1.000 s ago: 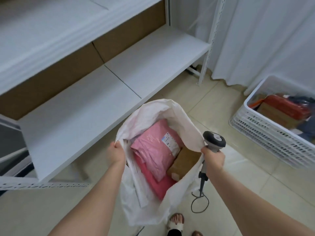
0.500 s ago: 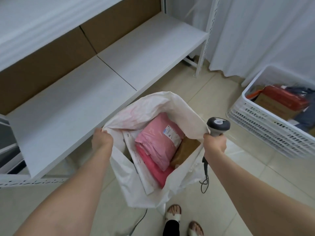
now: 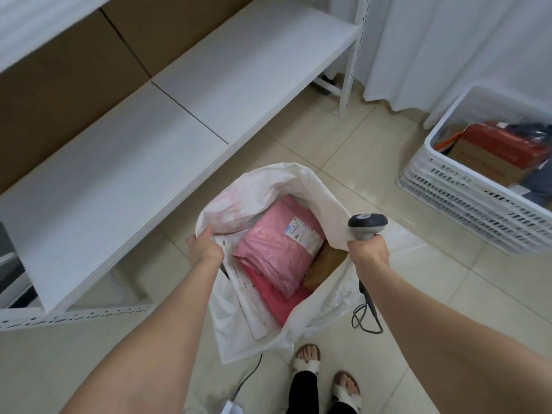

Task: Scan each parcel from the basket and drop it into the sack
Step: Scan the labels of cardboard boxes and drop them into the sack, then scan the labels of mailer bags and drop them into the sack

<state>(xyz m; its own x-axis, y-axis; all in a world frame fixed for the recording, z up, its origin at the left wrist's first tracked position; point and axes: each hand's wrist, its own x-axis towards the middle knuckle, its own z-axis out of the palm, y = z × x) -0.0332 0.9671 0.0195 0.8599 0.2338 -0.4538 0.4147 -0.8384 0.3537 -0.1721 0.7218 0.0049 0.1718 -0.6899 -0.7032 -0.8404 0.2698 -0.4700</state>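
Note:
A white woven sack [image 3: 301, 186] hangs open between my hands above the tiled floor. My left hand [image 3: 203, 248] grips its left rim. My right hand [image 3: 369, 252] grips the grey barcode scanner [image 3: 366, 225] together with the sack's right rim; the scanner's cable [image 3: 366, 312] dangles below. Inside lie a pink parcel with a white label [image 3: 277, 249], a darker pink parcel [image 3: 274, 297], a brown parcel [image 3: 324, 265] and a white mailer [image 3: 248, 303]. The white plastic basket [image 3: 466, 192] at the right holds a red parcel [image 3: 507, 144], a brown box [image 3: 484, 162] and dark items.
A low white shelf [image 3: 167, 121] on a white metal rack runs along the left, with brown board behind it. A white curtain [image 3: 442, 46] hangs at the back right. My sandalled feet [image 3: 325, 375] stand just below the sack. A white cable [image 3: 248, 377] trails on the floor.
Both hands have kept their grip and pulled the sack's mouth wider. The sack has shifted away from the shelf, and more of the floor and my feet show.

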